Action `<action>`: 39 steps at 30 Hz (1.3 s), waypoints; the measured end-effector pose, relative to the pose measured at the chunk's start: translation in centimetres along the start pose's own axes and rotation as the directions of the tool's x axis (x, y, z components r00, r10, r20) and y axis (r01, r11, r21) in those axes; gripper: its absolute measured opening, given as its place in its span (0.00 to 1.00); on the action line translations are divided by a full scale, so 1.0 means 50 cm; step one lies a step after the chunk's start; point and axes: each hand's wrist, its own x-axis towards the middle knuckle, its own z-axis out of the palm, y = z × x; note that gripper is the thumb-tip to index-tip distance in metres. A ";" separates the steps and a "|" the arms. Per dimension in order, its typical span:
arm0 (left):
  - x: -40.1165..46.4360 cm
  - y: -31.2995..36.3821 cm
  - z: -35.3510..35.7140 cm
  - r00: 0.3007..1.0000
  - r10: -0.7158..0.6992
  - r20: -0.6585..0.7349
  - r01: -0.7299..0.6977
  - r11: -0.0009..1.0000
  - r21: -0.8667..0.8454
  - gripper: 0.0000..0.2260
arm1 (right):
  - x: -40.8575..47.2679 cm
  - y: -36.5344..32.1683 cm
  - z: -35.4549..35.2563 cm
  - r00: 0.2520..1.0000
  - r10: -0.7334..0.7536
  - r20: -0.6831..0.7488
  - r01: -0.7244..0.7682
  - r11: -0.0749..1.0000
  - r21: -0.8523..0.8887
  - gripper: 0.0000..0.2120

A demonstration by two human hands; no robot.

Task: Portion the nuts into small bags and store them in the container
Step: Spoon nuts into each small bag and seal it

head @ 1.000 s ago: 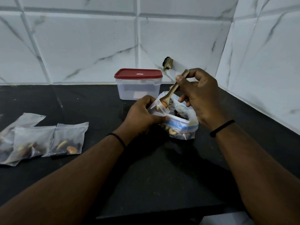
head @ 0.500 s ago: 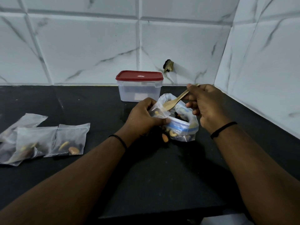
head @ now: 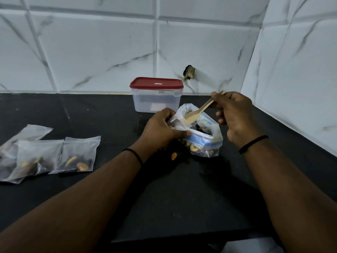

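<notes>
A large clear bag of mixed nuts (head: 209, 143) with a blue zip strip stands open on the black counter. My left hand (head: 160, 131) grips a small clear bag (head: 176, 121) held open beside the large bag's mouth. My right hand (head: 235, 114) holds a wooden spoon (head: 196, 113), its bowl empty and hanging over the bags' openings. One almond (head: 174, 156) lies loose on the counter below my left hand. Three filled small bags (head: 78, 155) lie flat at the left. The clear container with a red lid (head: 156, 94) stands shut by the back wall.
The black counter (head: 173, 198) meets tiled walls at the back and right, forming a corner. A small metal fitting (head: 189, 72) sticks out of the back wall above the container. The counter's front edge runs near the bottom of the view.
My right hand lowered the spoon from steep to nearly flat and drew it back out of the small bag. An almond dropped onto the counter below my left hand.
</notes>
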 end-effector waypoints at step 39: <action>0.012 -0.022 -0.038 0.990 0.032 -0.136 -0.043 0.996 -0.073 0.22 | -0.050 -0.023 -0.006 0.941 -0.327 0.081 0.332 0.941 -0.059 0.03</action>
